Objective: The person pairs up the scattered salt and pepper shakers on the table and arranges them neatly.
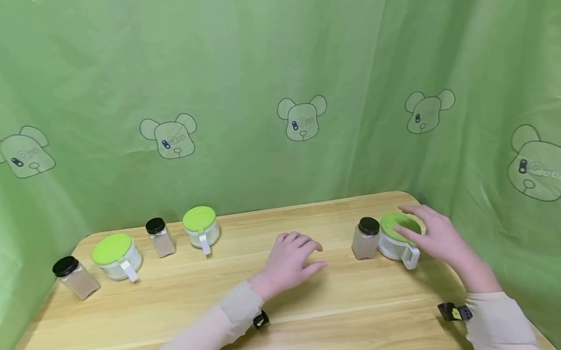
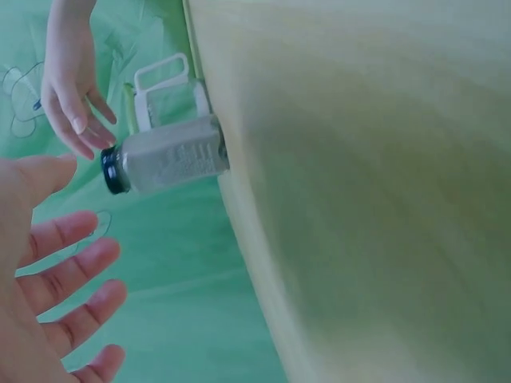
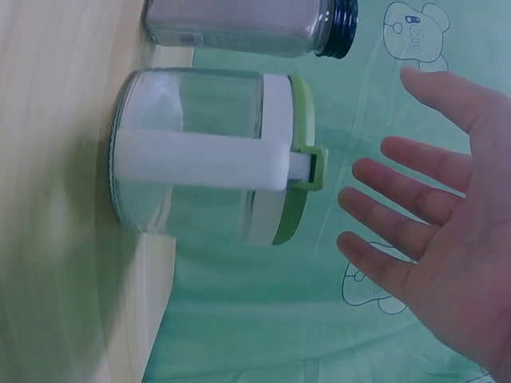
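My right hand point(image 1: 436, 234) hovers beside and above a glass seasoning jar point(image 1: 396, 247) with a green lid and white handle, at the right of the table. In the right wrist view its spread fingers point(image 3: 391, 207) stand apart from the jar's lid point(image 3: 302, 159). Just left of that jar is a spice bottle point(image 1: 366, 239) with a black cap and brownish contents. My left hand point(image 1: 292, 262) is held over the middle of the table, fingers slightly bent and nothing in them. The left wrist view shows the same bottle point(image 2: 172, 155) beyond those fingers.
At the table's left stand two more green-lidded jars, the left jar point(image 1: 118, 259) and the right jar point(image 1: 202, 230). Two black-capped bottles, one outer bottle point(image 1: 78, 280) and one inner bottle point(image 1: 162, 239), stand beside them. A green curtain point(image 1: 234, 90) surrounds the wooden table point(image 1: 139, 323).
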Demonstrator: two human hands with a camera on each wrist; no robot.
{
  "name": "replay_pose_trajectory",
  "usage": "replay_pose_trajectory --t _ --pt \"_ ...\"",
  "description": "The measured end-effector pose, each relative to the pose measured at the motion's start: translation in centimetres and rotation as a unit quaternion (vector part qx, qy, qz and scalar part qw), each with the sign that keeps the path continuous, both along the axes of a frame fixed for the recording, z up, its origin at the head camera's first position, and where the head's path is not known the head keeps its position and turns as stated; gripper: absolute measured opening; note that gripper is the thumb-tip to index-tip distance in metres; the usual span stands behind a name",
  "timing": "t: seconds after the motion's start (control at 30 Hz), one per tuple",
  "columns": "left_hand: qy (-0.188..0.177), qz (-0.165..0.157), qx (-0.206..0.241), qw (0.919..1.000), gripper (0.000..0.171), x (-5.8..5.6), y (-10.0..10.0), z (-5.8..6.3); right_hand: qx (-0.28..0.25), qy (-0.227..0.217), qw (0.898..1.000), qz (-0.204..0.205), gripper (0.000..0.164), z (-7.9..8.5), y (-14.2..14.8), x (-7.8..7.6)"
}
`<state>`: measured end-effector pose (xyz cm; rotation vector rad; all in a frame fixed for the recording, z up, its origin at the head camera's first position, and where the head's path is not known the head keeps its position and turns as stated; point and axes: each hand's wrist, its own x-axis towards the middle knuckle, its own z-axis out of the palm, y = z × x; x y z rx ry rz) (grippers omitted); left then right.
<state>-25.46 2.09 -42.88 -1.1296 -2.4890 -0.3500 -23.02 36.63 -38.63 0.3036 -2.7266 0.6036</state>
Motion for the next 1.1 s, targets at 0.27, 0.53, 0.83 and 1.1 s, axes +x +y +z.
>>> replay_pose_trajectory --t 0.27,0.53,0.83,1.1 --pt "-0.002 0.002 0.026 0.9997 0.032 -0.1 -2.1 0.5 -0.001 0.034 0.999 0.021 0.055 0.5 -1.3 0.0" --pt "-0.030 0.011 0.030 0.9990 0.035 0.5 -3.8 0.8 0.000 0.045 0.998 0.041 0.051 0.9 -2.8 0.4" --pt "-0.022 0.021 0.048 0.9984 0.035 1.1 -6.1 1.2 0.007 0.077 0.995 0.062 0.046 0.6 -4.0 0.6" --pt "-0.011 0.028 0.054 0.9981 0.033 1.5 -7.7 1.0 -0.008 0.023 0.997 0.067 0.053 0.7 -4.9 1.2"
